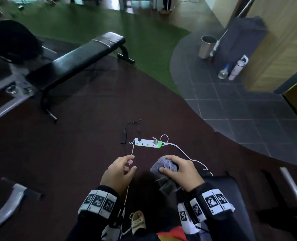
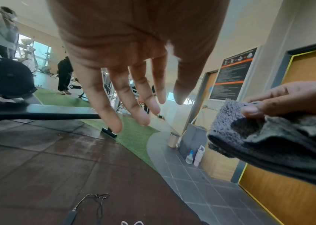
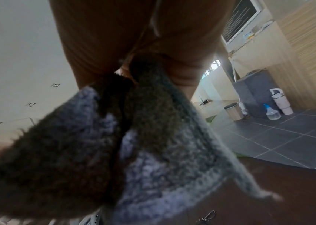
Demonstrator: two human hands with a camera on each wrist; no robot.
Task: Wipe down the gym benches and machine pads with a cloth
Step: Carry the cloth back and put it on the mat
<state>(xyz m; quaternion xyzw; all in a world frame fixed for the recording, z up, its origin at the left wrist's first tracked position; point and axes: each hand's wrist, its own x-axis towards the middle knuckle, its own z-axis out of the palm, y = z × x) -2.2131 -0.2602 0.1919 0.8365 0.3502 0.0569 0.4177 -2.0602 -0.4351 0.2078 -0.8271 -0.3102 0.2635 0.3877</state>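
Right hand [image 1: 180, 173] fingers bunch the cloth [image 1: 163, 168], left hand [image 1: 120, 171] fingers spread wide and empty; the white cable [image 1: 182, 152] beside the cloth could snag a foot heading benchward [image 1: 78, 58].

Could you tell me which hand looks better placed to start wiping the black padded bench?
The right hand, probably: it already grips the grey fluffy cloth. The left hand is open and holds nothing. The black padded bench lies ahead to the left, untouched.

The left hand [image 1: 118, 173] hangs free with relaxed fingers; at its 3 o'clock, the right hand [image 1: 180, 173] is curled closed.
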